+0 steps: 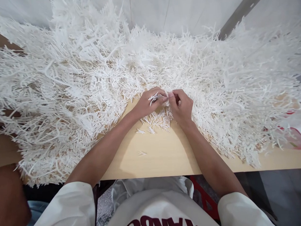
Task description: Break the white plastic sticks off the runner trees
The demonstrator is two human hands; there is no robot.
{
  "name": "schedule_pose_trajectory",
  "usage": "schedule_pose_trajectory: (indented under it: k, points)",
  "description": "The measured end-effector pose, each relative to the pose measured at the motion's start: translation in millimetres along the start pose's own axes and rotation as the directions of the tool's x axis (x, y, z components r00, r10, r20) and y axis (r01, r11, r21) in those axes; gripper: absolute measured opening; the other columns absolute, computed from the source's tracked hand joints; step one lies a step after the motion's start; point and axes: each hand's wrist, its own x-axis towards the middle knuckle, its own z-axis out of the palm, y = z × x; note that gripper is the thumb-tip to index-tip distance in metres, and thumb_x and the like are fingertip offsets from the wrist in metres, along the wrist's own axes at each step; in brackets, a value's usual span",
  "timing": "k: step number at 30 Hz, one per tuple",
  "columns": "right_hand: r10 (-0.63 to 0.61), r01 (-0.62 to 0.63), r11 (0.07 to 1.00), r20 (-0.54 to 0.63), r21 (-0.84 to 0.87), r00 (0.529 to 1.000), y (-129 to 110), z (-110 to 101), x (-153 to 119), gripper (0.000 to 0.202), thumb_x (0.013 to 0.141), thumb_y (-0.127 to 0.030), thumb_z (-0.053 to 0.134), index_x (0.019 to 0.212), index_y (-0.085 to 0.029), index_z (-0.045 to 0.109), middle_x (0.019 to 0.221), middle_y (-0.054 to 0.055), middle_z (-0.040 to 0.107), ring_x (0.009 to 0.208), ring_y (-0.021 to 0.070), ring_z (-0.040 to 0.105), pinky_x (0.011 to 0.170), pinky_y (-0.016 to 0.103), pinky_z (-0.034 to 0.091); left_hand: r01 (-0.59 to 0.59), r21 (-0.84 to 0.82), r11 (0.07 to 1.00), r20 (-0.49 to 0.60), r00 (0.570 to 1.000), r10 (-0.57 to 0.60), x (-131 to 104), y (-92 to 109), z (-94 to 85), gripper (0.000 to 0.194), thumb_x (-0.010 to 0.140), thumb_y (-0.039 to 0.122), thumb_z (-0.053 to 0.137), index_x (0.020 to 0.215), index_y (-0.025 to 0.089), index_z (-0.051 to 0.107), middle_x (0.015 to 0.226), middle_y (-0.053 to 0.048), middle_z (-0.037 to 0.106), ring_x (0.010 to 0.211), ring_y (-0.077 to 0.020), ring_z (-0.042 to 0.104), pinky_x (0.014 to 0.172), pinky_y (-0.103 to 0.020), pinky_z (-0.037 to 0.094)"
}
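Both hands meet over the middle of the table, above small white branched pieces (157, 121). My left hand (151, 101) is closed around a little bunch of white pieces, whose tips stick out between thumb and fingers. Close against it on the right, my right hand (182, 105) pinches the end of the same white bunch with thumb and forefinger. A large heap of white branched plastic pieces (90, 72) surrounds the hands at the back and on both sides.
The light wooden table (157, 159) has its front edge near my body. A clear bag with red markings (295, 131) lies at the right. A grey wall (186, 13) with a metal post (241, 14) stands behind. Another person's arm (10, 200) shows at lower left.
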Motion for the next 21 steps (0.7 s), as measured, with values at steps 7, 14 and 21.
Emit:
schedule_pose_trajectory:
  k: [7, 14, 21]
  points:
    - [0.062, -0.062, 0.998, 0.008, 0.001, 0.998, 0, 2, -1, 0.027, 0.097, -0.039, 0.045, 0.076, -0.022, 0.049, 0.061, -0.005, 0.051, 0.054, 0.0089, 0.046, 0.055, 0.026, 0.035, 0.044, 0.076, 0.996, 0.019, 0.999, -0.045, -4, -5, 2.8, 0.031, 0.091, 0.047, 0.057, 0.086, 0.018, 0.068, 0.071, 0.000, 0.066, 0.062, -0.0090, 0.056, 0.060, -0.023, 0.042]
    - [0.223, -0.209, 0.975, -0.266, 0.081, 0.938, 14, 2, 4, 0.035, 0.100, -0.048, 0.038, 0.080, -0.022, 0.050, 0.062, -0.005, 0.046, 0.055, 0.0096, 0.044, 0.054, 0.027, 0.035, -0.004, 0.170, 0.985, 0.073, 0.997, -0.009, -4, -6, 2.9, 0.032, 0.092, 0.047, 0.055, 0.085, 0.019, 0.070, 0.073, 0.000, 0.068, 0.063, -0.0092, 0.057, 0.064, -0.024, 0.043]
    - [0.105, -0.103, 0.990, -0.020, 0.094, 0.994, 13, -5, 7, 0.029, 0.100, -0.044, 0.044, 0.106, -0.024, 0.064, 0.091, 0.002, 0.068, 0.075, 0.0116, 0.063, 0.068, 0.027, 0.051, 0.154, -0.030, 0.988, -0.158, 0.975, -0.157, -1, -5, -0.9, 0.031, 0.095, 0.049, 0.051, 0.082, 0.022, 0.059, 0.064, 0.003, 0.052, 0.060, -0.0097, 0.049, 0.061, -0.026, 0.043]
